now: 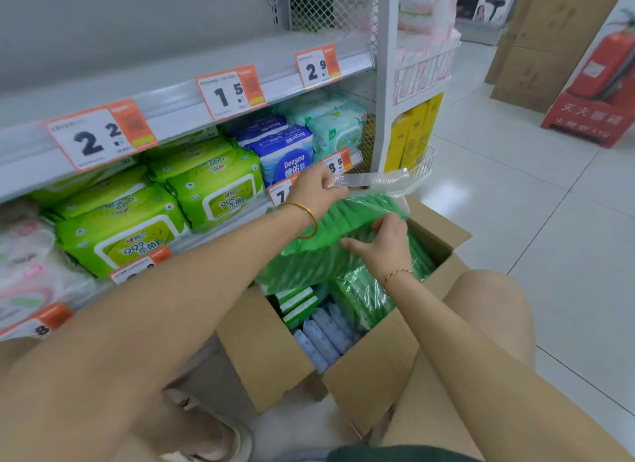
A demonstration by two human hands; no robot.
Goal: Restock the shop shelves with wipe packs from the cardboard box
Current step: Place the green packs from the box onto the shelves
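Green wipe bundle [326, 252]: above cardboard box [371, 368], shelves [178, 100] lying leftward; left hand [316, 190], nearer them, pinches its clear wrap, right hand [388, 245] grips its side.

The left hand [314, 190] covers part of a price tag [280, 195] (one 7 shows), and pink packs [24, 282] blur.

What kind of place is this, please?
Most likely a shop aisle: orange price tags line the shelves, green wipe packs fill them, and an open cardboard box of stock stands on the floor.
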